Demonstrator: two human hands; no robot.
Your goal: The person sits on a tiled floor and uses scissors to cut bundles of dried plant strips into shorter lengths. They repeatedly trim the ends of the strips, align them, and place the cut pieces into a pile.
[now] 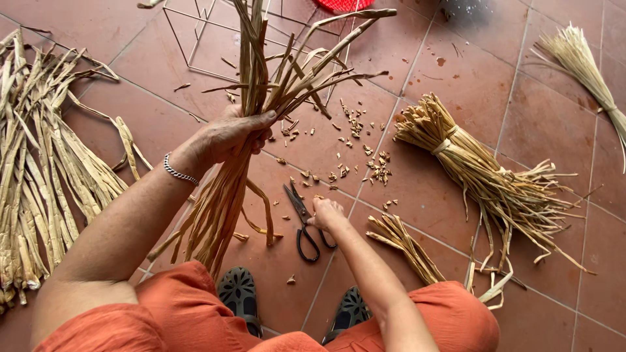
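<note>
My left hand [233,135] is closed around a bundle of dried plant strips [261,85], holding it upright over the tiled floor; the strips fan out above the fist and hang down below it toward my knee. My right hand [326,214] reaches down to the floor and rests on the handle of black scissors [304,225], which lie with blades pointing away from me. A silver bracelet [178,172] circles my left wrist. Small cut bits [355,153] are scattered on the tiles beyond the scissors.
A loose heap of dried strips [39,169] lies at the left. A tied bundle [469,166] lies at the right, a thinner sheaf [587,65] at far right, a short bunch [407,248] by my right knee. A wire frame [195,39] stands beyond.
</note>
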